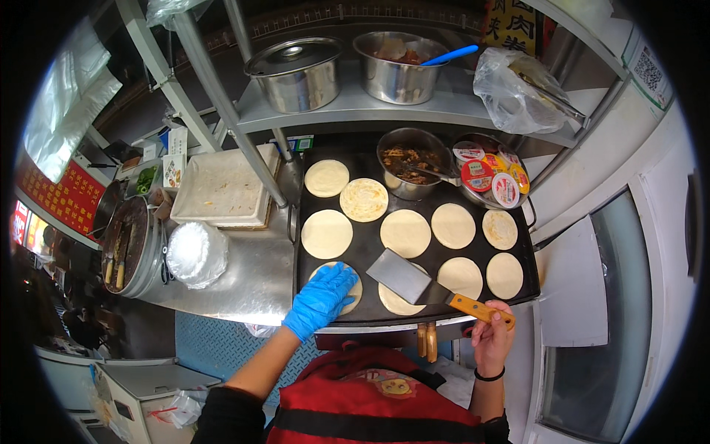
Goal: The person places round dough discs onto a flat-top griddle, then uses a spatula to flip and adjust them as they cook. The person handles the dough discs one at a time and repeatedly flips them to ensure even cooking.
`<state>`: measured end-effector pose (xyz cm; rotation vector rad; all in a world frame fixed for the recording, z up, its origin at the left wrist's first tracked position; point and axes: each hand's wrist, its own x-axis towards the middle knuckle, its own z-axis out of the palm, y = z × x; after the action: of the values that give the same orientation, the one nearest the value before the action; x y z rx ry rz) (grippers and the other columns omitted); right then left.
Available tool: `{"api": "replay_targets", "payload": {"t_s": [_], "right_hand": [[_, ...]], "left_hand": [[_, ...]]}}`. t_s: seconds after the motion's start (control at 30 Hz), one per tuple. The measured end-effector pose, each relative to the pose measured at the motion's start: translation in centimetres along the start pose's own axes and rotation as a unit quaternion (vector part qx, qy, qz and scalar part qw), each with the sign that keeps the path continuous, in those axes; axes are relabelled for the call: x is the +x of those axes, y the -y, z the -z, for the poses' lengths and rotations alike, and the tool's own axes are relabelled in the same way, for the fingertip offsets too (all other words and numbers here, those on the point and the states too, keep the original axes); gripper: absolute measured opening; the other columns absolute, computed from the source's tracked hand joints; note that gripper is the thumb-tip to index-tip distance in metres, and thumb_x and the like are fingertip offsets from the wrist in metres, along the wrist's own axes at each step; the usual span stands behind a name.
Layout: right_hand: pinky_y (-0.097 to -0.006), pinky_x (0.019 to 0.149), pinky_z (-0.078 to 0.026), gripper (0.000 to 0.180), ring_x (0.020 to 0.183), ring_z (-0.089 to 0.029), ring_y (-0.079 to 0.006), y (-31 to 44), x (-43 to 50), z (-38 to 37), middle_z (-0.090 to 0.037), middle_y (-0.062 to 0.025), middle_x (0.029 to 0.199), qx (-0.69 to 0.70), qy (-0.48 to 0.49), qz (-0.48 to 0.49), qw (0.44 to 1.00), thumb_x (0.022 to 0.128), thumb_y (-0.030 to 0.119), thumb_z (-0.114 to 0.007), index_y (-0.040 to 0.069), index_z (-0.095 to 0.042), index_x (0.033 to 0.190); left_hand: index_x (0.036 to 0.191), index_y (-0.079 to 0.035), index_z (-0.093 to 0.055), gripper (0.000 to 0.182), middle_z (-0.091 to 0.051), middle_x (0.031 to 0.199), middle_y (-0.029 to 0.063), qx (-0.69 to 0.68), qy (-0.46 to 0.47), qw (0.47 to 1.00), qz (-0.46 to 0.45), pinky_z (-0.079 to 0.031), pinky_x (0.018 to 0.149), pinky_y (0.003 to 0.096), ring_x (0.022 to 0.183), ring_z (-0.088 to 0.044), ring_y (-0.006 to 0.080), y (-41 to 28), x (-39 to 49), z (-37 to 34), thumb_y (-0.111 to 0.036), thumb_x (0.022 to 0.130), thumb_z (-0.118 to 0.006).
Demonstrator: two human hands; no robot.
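Note:
My left hand [323, 298], in a blue disposable glove, lies flat on a round flatbread [358, 290] at the griddle's front left and covers most of it. My bare right hand [492, 336] grips the wooden handle of a wide metal turner [398, 276] at the front right. Its blade slants to the left over a flatbread [400, 306], partly hiding it; contact between them cannot be told. Several more pale rounds lie on the black griddle [366, 244]. One round [364, 200] near the back shows browned, swirled layers, and another [500, 229] at the right has light brown marks.
A pot of chopped filling [415, 158] and a bowl of sealed cups [491, 180] stand at the griddle's back. Two steel pots [299, 77] [402, 72] sit on the shelf above. To the left are a plastic-wrapped stack [197, 252], a white tray [222, 188] and a round chopping board with knives [125, 250].

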<state>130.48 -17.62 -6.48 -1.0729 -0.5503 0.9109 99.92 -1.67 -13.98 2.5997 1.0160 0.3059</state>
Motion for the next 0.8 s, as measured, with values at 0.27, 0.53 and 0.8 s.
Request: {"api": "replay_targets", "payload": {"t_s": [0.27, 0.53, 0.8], "right_hand": [[-0.0198, 0.037, -0.039, 0.026, 0.045, -0.05, -0.0108, 0.0, 0.0, 0.0, -0.055, -0.0066, 0.06, 0.001, 0.002, -0.004, 1.0, 0.095, 0.024, -0.056, 0.001, -0.056, 0.107], [-0.0203, 0.036, -0.037, 0.026, 0.042, -0.047, -0.0106, 0.0, 0.1, 0.3, -0.054, -0.0066, 0.059, -0.01, -0.013, -0.001, 1.0, 0.096, 0.025, -0.055, 0.002, -0.055, 0.108], [-0.0198, 0.036, -0.036, 0.025, 0.04, -0.046, -0.0088, 0.8, 0.6, 2.6, -0.053, -0.0048, 0.057, -0.07, -0.093, 0.038, 0.992, 0.097, 0.026, -0.054, 0.003, -0.056, 0.107]], "left_hand": [[0.141, -0.004, -0.037, 0.064, -0.034, 0.147, 0.022, -0.262, -0.042, 0.912, 0.311, -0.025, 0.112, 0.0408, 0.137, -0.03, 0.039, -0.1, 0.1, -1.5, -0.031, 0.089, -0.062], [0.14, -0.004, -0.043, 0.056, -0.04, 0.145, 0.0183, -0.04, 0.039, 0.995, 0.081, -0.027, 0.112, 0.0448, 0.136, -0.033, 0.0379, 0.2, -1.8, -0.1, -0.033, 0.094, -0.056], [0.147, -0.003, -0.025, 0.079, -0.023, 0.151, 0.0274, -0.063, 0.055, 0.96, 0.268, -0.02, 0.112, 0.0553, 0.141, -0.019, 0.045, -0.5, -0.6, -2.9, -0.042, 0.088, -0.061]]}}
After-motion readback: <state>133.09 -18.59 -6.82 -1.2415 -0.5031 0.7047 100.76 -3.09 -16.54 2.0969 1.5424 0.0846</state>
